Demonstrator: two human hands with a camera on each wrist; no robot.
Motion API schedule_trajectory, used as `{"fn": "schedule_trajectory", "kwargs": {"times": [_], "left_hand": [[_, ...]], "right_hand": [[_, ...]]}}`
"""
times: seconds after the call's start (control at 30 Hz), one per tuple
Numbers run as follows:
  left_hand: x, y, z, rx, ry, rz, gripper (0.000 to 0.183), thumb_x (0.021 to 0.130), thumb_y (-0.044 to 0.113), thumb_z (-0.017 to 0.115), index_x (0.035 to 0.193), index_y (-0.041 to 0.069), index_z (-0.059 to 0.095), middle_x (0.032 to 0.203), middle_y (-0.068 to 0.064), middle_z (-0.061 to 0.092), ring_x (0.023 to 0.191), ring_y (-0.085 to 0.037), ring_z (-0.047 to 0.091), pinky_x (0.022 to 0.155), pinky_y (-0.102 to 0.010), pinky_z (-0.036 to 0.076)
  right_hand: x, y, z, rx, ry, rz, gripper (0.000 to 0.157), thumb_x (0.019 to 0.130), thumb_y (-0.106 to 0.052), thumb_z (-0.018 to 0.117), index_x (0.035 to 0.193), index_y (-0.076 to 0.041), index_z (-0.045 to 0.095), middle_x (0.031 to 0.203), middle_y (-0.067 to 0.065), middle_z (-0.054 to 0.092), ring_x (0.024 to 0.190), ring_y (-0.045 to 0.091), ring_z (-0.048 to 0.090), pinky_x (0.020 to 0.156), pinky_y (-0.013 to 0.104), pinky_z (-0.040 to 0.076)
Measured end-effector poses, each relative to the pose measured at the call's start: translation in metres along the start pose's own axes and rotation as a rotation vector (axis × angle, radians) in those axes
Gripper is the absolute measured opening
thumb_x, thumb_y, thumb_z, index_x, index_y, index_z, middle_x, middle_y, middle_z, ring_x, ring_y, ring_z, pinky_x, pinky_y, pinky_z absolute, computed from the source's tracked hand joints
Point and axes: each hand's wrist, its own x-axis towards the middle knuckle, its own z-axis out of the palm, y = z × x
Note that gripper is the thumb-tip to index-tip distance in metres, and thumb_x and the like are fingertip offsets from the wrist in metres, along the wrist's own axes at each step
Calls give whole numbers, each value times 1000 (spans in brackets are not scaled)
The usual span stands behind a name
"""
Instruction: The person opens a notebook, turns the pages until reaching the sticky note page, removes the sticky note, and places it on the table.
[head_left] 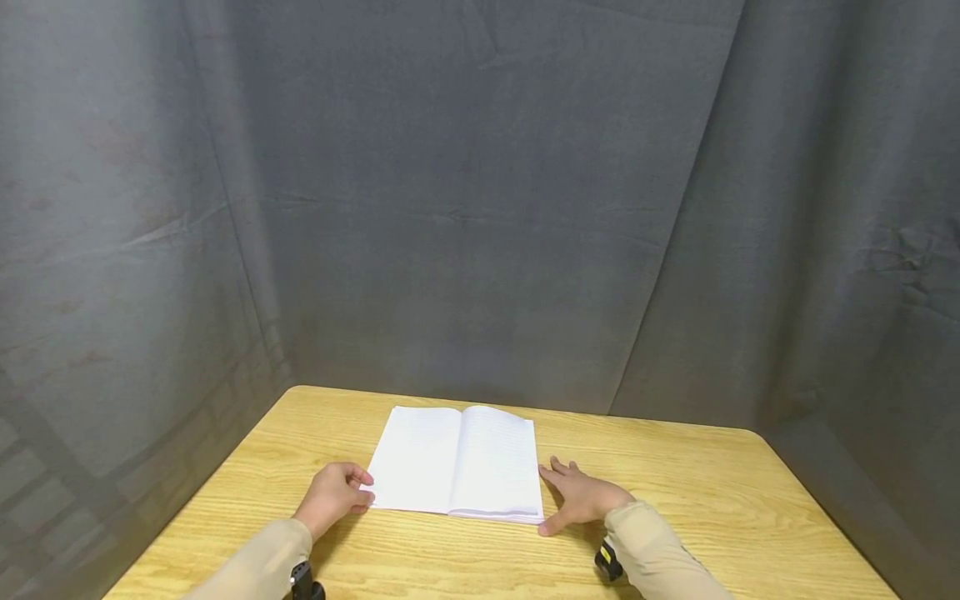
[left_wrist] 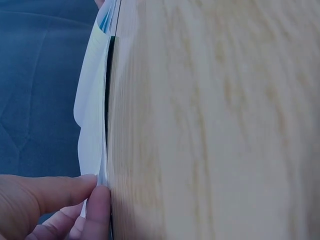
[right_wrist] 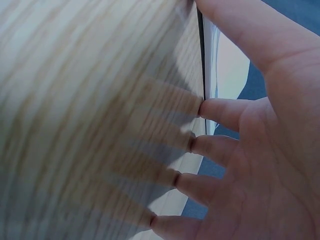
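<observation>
An open notebook (head_left: 495, 467) with white pages lies flat on the wooden table, its fold running roughly away from me. At its lower left edge my left hand (head_left: 337, 493) pinches the pages between thumb and finger; in the left wrist view, the fingertips of this hand (left_wrist: 55, 205) close on the page edges (left_wrist: 95, 135). Beside the right edge, my right hand (head_left: 583, 497) rests on the table with fingers spread, the thumb at the lower right corner. Seen from the right wrist, the fingers of that hand (right_wrist: 220, 145) are straight and their tips touch the tabletop.
The light wooden table (head_left: 712, 508) has rounded far corners. Grey cloth (head_left: 465, 250) hangs behind it and along both sides. A dark device (head_left: 303, 581) is strapped to the left wrist, and another (head_left: 607, 562) to the right.
</observation>
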Motion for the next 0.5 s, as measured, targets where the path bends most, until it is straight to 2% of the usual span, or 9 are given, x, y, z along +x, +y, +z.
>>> {"fn": "schedule_trajectory", "kwargs": {"times": [0.23,0.5], "left_hand": [[-1,4,0,38,4,23,20,73,-10,73,91,-6,65,81,-11,50,69,-17,61,65,-31,57],[0,5,0,86,-7,13,19,73,-8,74,89,-5,64,76,-9,47,67,-16,60,64,-32,57]], "right_hand": [[1,-1,0,-11,9,-2,106,72,-52,79,151,-3,28,157,27,14,140,57,10,102,74,22],[1,1,1,13,10,-2,107,72,-51,80,151,-3,27,157,28,13,140,58,9,102,75,21]]}}
